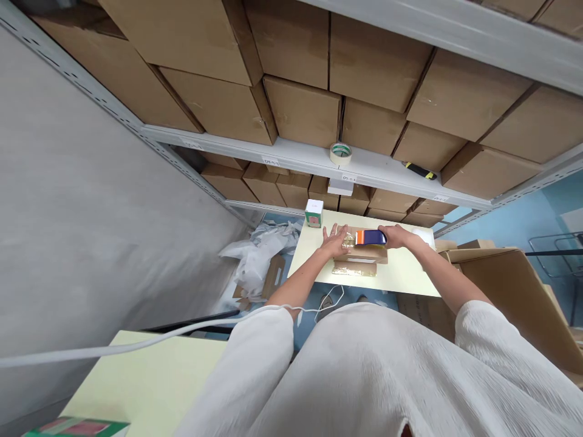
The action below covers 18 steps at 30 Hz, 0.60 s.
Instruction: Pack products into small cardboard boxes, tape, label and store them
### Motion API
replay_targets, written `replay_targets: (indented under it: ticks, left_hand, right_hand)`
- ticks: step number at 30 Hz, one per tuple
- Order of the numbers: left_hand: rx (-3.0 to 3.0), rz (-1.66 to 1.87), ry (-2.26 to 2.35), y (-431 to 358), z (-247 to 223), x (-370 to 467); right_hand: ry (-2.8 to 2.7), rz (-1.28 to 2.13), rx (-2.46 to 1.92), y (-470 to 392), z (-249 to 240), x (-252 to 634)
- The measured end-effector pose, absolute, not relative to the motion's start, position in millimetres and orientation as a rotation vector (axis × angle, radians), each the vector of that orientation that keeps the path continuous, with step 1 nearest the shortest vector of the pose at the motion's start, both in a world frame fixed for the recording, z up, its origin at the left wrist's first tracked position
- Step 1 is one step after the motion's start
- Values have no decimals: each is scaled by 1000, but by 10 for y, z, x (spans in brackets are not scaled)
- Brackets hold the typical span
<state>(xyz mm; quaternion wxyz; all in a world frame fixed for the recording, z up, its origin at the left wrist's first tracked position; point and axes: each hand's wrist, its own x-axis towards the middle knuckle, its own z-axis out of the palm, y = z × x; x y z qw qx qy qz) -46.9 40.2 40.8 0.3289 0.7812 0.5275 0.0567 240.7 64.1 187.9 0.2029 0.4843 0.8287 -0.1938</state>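
A small cardboard box (364, 256) lies on the pale yellow table (401, 276) in front of me. My left hand (336, 241) rests flat on the box's left end, fingers spread, beside shiny tape. My right hand (395, 235) is wrapped round the right end of a blue and orange tape dispenser (371, 237), which sits over the top of the box. A strip of cardboard with clear tape on it (354, 269) lies along the near side of the box. A white and green box (314, 212) stands at the table's far left corner.
Metal shelves (291, 155) full of cartons rise behind the table. A tape roll (340, 153) and a yellow-black cutter (419, 170) lie on the shelf. Plastic wrapping (259, 255) is heaped at left. A large open carton (514, 297) stands at right. A white cable (182, 331) crosses by my left arm.
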Motion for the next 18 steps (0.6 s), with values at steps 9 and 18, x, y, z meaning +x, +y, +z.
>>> replay_targets:
  ticks: [9,18]
  left_hand:
    - [2038,86,1407,443,419,-417]
    - [1996,35,1445,450,456,-407]
  right_hand:
    - [2339,-549,1372,623,1858,2791]
    - [2285,-537,1453,491,1703,3755]
